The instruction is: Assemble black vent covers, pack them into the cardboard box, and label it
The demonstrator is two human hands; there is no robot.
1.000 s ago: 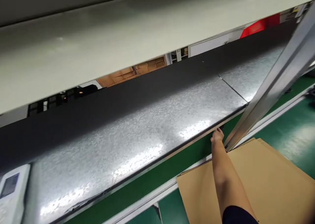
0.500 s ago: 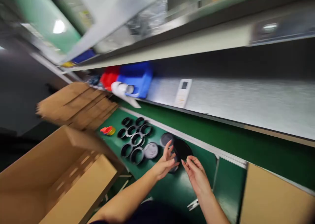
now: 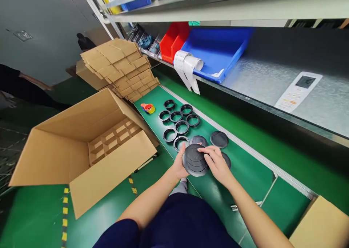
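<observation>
A black round cap point(image 3: 195, 160) with curved ridges and a small raised mark on its face is held up over the bench, its face toward me. My left hand point(image 3: 180, 165) grips it by the left edge, most of the fingers hidden behind it. My right hand point(image 3: 217, 163) is closed at the cap's upper right edge, with fingertips lying on its face; the thumb is hidden. Just behind lies a similar round cap point(image 3: 198, 140), and another cap point(image 3: 219, 139) lies further right. Part of a third cap point(image 3: 227, 160) shows beyond my right hand. Several black rings point(image 3: 181, 127) stand grouped to the left.
An open cardboard box point(image 3: 49, 157) with dividers stands left of the green bench point(image 3: 253, 175). Flattened cardboard point(image 3: 120, 64) is stacked behind it. Tape rolls point(image 3: 148, 108) lie near the bench's left edge. A shelf above holds a blue bin point(image 3: 218, 48), red bin point(image 3: 174, 40) and remote control point(image 3: 298, 91).
My view has swung left and down. The cap has turned to show its face; my left hand, open before, now grips it. My right fingers have moved onto the face.
</observation>
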